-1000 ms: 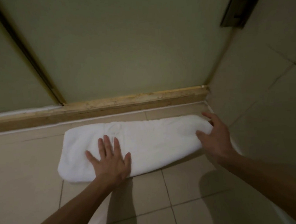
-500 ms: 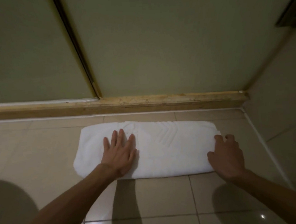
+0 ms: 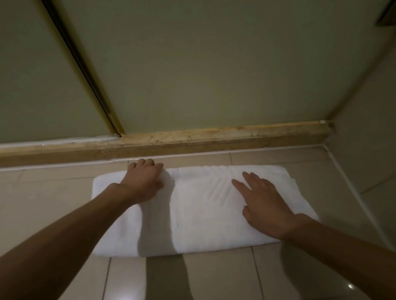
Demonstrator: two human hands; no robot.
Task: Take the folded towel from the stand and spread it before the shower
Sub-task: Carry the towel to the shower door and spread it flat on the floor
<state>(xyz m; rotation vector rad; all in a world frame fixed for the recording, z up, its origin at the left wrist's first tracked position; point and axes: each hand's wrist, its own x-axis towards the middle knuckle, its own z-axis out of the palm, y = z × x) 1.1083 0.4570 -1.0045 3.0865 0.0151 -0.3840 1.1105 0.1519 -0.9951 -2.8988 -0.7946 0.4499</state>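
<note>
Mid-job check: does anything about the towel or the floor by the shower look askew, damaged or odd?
Nothing alarming. The white towel lies on the floor tiles, roughly parallel to the shower threshold, but is still folded, not spread. The left hand grips its far edge; the right hand lies flat on it. The threshold looks worn and blotchy.

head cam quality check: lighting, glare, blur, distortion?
Head view: dim, greenish light; the towel is the brightest area, its embossed pattern faint. Arm shadows fall across the towel and the floor tiles; two specular glints on the glossy tiles near the bottom. Wide-angle bending of the threshold and door frame. Left hand and right hand are soft-edged, mildly blurred.
</note>
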